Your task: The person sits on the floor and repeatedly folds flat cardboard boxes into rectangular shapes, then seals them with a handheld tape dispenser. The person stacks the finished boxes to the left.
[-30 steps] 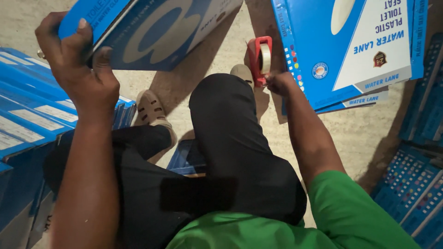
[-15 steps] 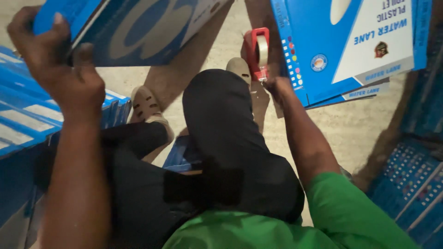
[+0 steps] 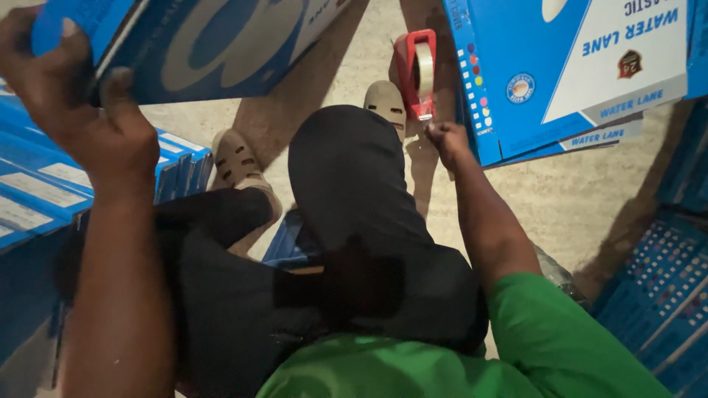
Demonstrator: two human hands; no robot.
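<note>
Both hands (image 3: 81,125) closed: box (image 3: 221,44), tape dispenser (image 3: 417,74).

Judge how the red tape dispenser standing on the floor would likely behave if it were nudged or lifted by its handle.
The red tape dispenser stands narrow and upright on the floor, so a sideways nudge would probably tip it. Its thin plastic frame holding one tape roll suggests it is light and stiff. The right hand is just below it, not gripping it.

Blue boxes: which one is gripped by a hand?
The blue box at top left, clamped at its corner by the left hand. The box at top right lies on the floor, unheld.
</note>
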